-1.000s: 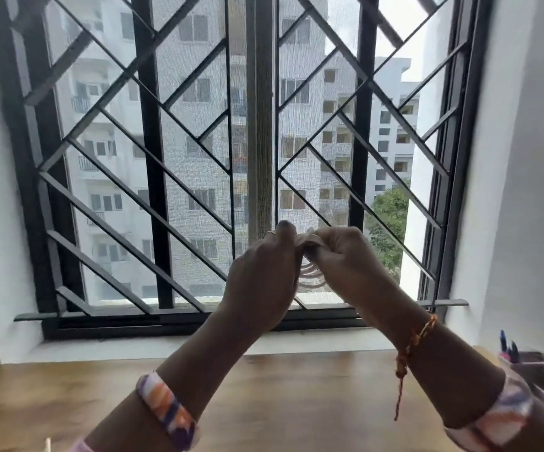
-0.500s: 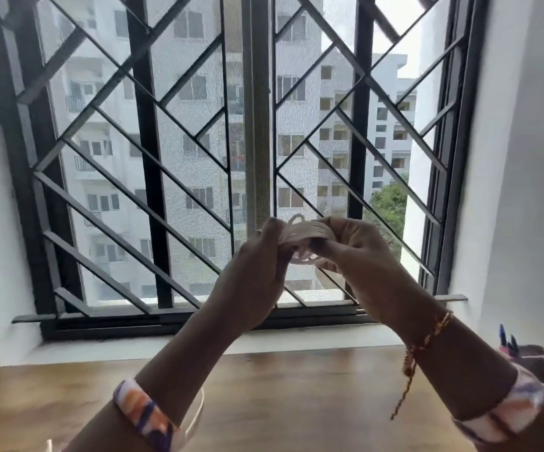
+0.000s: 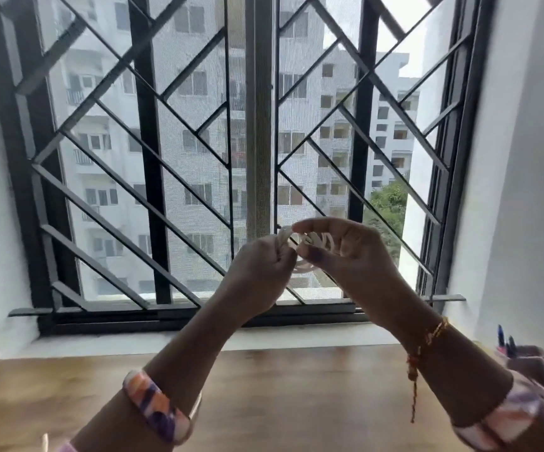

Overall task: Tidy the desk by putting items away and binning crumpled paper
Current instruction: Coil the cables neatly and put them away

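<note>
Both my hands, left hand (image 3: 264, 269) and right hand (image 3: 349, 256), pinch a blurred white coiled cord (image 3: 313, 243) above the bare surface (image 3: 280, 402); pen holder (image 3: 538, 363) cut off right.

Organiser (image 3: 538, 363) on desk (image 3: 280, 386), right; window (image 3: 257, 158) behind.

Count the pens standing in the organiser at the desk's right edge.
2 visible: dark blue pen tips and, side by side above the brown desk organiser. The frame edge cuts the organiser off, so more may be hidden.
</note>
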Demonstrator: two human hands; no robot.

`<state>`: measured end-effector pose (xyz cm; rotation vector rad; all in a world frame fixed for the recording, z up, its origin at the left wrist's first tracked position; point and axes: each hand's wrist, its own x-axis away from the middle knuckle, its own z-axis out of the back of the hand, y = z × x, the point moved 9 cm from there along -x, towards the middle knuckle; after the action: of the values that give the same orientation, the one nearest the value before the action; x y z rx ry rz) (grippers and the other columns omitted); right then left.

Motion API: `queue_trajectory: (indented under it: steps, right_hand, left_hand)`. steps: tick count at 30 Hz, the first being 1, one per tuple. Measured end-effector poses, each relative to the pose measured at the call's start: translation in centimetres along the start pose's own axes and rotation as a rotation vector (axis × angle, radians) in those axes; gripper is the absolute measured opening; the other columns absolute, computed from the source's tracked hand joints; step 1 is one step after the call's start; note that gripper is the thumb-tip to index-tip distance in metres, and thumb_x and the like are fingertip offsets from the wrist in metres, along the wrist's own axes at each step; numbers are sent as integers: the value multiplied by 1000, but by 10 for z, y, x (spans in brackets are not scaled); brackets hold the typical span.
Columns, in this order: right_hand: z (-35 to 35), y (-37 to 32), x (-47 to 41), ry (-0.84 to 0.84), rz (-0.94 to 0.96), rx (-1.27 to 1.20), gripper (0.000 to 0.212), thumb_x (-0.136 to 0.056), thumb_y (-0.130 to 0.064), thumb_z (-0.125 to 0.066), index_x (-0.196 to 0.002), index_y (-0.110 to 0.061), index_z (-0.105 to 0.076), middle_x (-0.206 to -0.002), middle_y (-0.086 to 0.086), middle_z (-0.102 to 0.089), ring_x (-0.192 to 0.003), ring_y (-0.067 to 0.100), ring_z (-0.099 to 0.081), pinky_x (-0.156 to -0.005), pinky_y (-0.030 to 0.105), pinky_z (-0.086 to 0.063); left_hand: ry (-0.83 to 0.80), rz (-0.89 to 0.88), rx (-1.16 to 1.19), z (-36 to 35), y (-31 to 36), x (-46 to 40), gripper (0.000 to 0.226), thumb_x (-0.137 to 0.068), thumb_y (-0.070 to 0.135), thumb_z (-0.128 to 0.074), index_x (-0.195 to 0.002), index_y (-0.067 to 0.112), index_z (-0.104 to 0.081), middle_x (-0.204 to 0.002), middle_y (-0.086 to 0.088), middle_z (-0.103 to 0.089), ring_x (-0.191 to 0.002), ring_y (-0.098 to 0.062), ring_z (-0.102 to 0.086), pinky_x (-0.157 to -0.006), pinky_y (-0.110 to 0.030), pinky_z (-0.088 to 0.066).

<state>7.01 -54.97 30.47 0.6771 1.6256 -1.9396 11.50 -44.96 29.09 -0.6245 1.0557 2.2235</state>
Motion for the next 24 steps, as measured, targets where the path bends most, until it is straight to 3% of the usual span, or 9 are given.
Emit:
queue_trajectory:
  steps: [3, 6, 8, 11, 13, 15, 17, 20, 24]
  right_hand:
    - [9, -7, -3, 151, 112, 233, 19, -77, -8, -71, -86, -25, -71, -81, 0, -73, -75, 26, -67, -72, 38, -56]
    - [14, -12, -5, 228, 171, 373, 16, -79, -12, -71, -85, -27, -70, -85, -11, -70, -82, 6, -67, -74, 21, -54]
    - [20, -10, -7, 269, 147, 327, 12, -80, -10, -69, -87, -20, -69, -84, -7, -70, -79, 4, -67, -71, 17, -53]
    - [26, -1, -7, 316, 33, 219, 5, -85, -10, -62, -86, -13, -67, -80, 1, -70, -70, 10, -66, -63, 26, -57]
    - [27, 3, -7, 324, -33, 146, 9, -88, -10, -59, -81, -15, -63, -78, 4, -68, -67, 12, -65, -61, 28, -57]
    - [25, 4, -6, 318, -71, 93, 13, -89, -11, -57, -77, -15, -60, -72, 4, -66, -58, 6, -63, -52, 23, -56]
    - [23, 6, -5, 313, -105, 36, 15, -90, -14, -55, -76, -10, -59, -68, 5, -64, -50, 3, -61, -46, 18, -51]
    - [21, 12, -3, 314, -171, -69, 20, -91, -17, -54, -74, -6, -56, -67, 8, -63, -50, 9, -61, -49, 23, -55]
    - [12, 21, 1, 281, -260, -175, 26, -90, -23, -52, -73, -4, -57, -66, 10, -62, -49, 12, -62, -52, 27, -57]
  left_hand:
    - [3, 22, -44, 0, 4, 3, 39, -96, 33, -38, -64, 13, -46, -53, 3, -44, -47, -10, -38, -45, -23, -29]
    - [38, 7, -62, 2, 8, 6, 37, -96, 24, -38, -59, 21, -37, -53, 3, -42, -46, -8, -37, -44, -21, -25]
    - [52, -9, -93, 2, 10, 8, 36, -96, 25, -36, -60, 22, -35, -55, 4, -42, -49, -9, -38, -46, -24, -25]
    - [82, -26, -139, 4, 11, 10, 30, -95, 30, -38, -67, 20, -40, -58, 5, -43, -52, -16, -43, -49, -27, -27]
    - [109, -49, -171, 8, 13, 12, 29, -93, 30, -42, -65, 23, -38, -57, 8, -42, -50, -11, -42, -46, -25, -26]
    - [134, -70, -197, 12, 14, 15, 30, -92, 29, -45, -64, 24, -36, -56, 11, -40, -48, -5, -39, -45, -22, -24]
    - [154, -79, -211, 14, 13, 18, 25, -93, 33, -44, -72, 20, -39, -57, 9, -41, -49, -10, -42, -45, -23, -27]
    - [214, -74, -233, 19, 10, 23, 26, -93, 36, -42, -74, 18, -40, -61, 0, -47, -56, -24, -46, -51, -27, -30]
    - [287, -88, -258, 26, 8, 31, 31, -93, 45, -36, -78, 19, -44, -63, -7, -55, -58, -30, -51, -54, -29, -33]
